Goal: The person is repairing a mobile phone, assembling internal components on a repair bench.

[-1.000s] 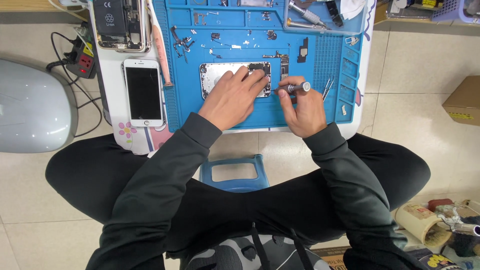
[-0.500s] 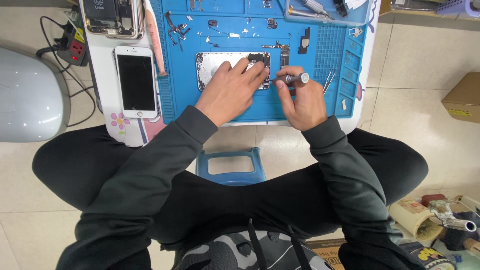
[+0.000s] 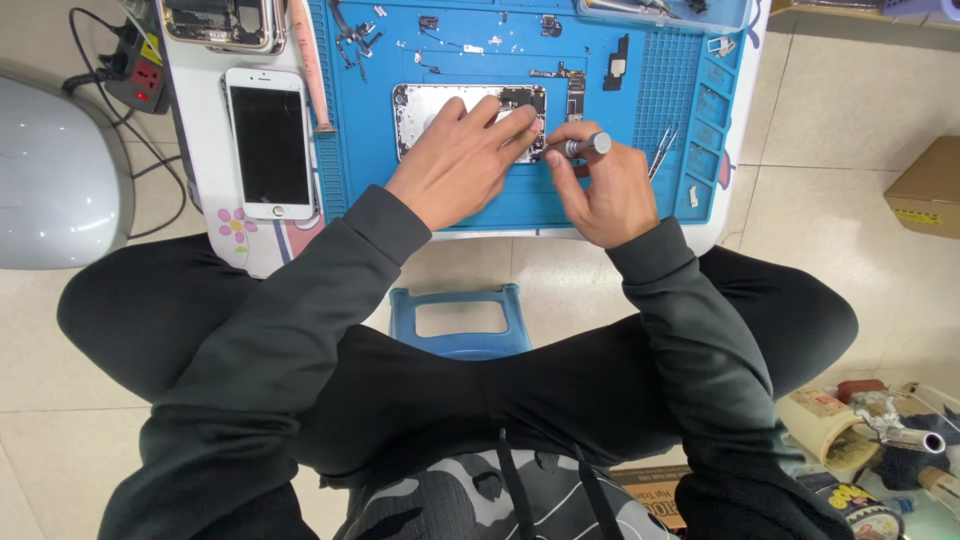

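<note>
An opened silver phone housing (image 3: 425,110) lies on a blue work mat (image 3: 610,190) on a small white table. My left hand (image 3: 455,160) rests flat on the housing, fingers pressing its right end. My right hand (image 3: 600,190) grips a small grey screwdriver (image 3: 582,146), its tip pointing left at the housing's right end beside my left fingertips. Small black phone parts (image 3: 573,88) and screws lie on the mat above the housing.
A white phone screen (image 3: 270,140) lies face up left of the mat, another opened phone (image 3: 215,22) above it. Tweezers (image 3: 660,150) lie to the right. A power strip (image 3: 140,75), grey dome object (image 3: 50,170), blue stool (image 3: 460,320), cardboard box (image 3: 925,190) stand around.
The view has shifted so the table sits higher in frame. Both hands stay on the housing; the screwdriver remains at its right end with only slight movement.
</note>
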